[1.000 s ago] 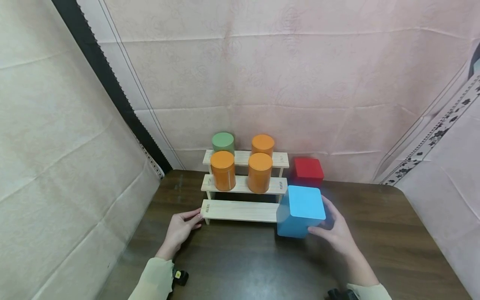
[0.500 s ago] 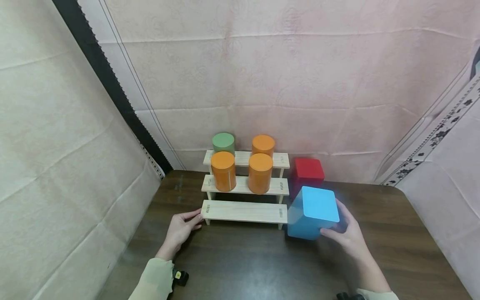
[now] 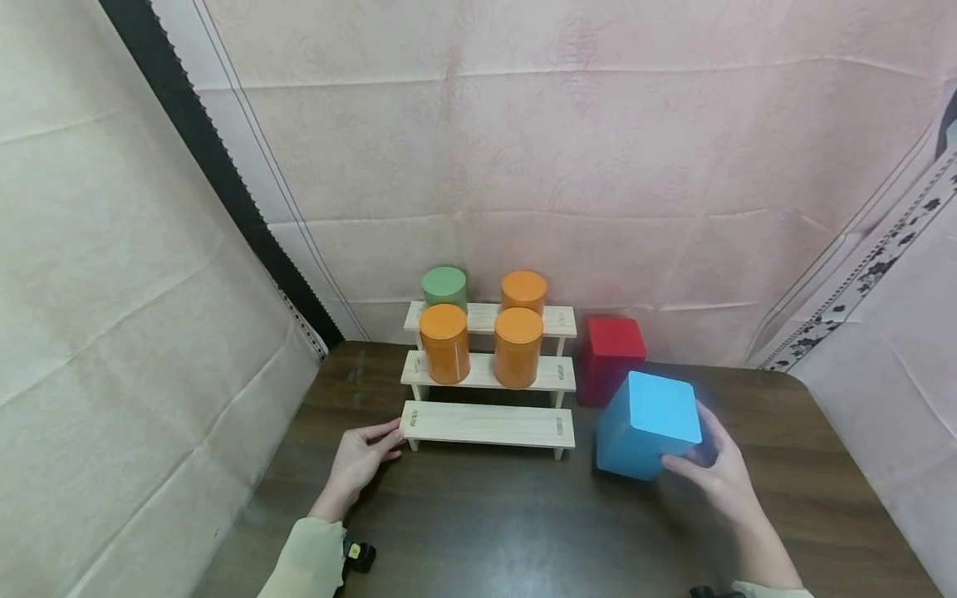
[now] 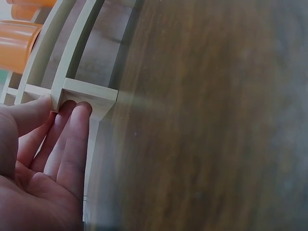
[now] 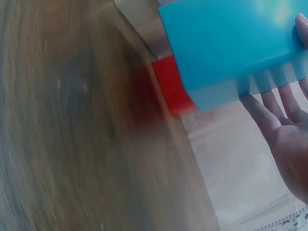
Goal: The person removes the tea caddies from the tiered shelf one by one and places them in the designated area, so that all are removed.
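Note:
My left hand (image 3: 357,463) pinches the left end of the lowest step of a pale wooden three-tier stand (image 3: 489,423); in the left wrist view the thumb (image 4: 33,115) lies on top and the fingers are below. A blue box (image 3: 649,428) is in my right hand (image 3: 721,473), thumb on the near side and fingers on the far side. In the right wrist view the blue box (image 5: 231,48) hangs above the table. Two orange canisters (image 3: 446,345) stand on the middle step. On the top step are a green canister (image 3: 444,285) and another orange canister (image 3: 523,289), partly hidden.
A red box (image 3: 613,357) stands right of the stand near the table's back edge, its lower right corner hidden by the blue box. Pale cloth walls (image 3: 598,166) rise behind and at both sides of the dark wooden table (image 3: 486,523).
My right hand has carried the blue box rightward, away from the stand's lowest step, uncovering that step's right end and more of the red box. The left hand keeps its place.

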Tool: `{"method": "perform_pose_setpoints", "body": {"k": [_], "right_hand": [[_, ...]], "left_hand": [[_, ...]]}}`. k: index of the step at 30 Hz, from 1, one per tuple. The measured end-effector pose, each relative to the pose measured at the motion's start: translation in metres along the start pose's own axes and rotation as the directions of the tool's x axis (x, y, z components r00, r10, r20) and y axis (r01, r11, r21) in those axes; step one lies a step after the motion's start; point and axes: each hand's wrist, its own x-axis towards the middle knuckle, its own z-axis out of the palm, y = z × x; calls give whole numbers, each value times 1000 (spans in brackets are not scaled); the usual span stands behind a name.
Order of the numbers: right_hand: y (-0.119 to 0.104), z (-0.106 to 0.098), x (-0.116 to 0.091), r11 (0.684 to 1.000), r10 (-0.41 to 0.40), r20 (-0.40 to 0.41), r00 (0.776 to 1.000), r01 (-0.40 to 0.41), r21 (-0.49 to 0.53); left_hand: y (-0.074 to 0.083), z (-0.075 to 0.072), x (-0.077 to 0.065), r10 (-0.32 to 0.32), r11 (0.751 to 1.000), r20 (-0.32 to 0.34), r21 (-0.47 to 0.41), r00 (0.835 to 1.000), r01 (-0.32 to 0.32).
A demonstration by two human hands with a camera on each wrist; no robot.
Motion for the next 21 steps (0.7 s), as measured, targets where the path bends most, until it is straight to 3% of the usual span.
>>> {"method": "perform_pose_setpoints", "body": {"k": [16, 21], "right_hand": [[23, -30, 14, 996, 26, -5, 1000, -25, 87], [27, -41, 19, 994, 82, -11, 997, -81, 68]], "left_hand": [[2, -1, 1, 5, 1000, -11, 25, 1000, -4], [2, 1, 0, 4, 1000, -8, 21, 1000, -4]]}}
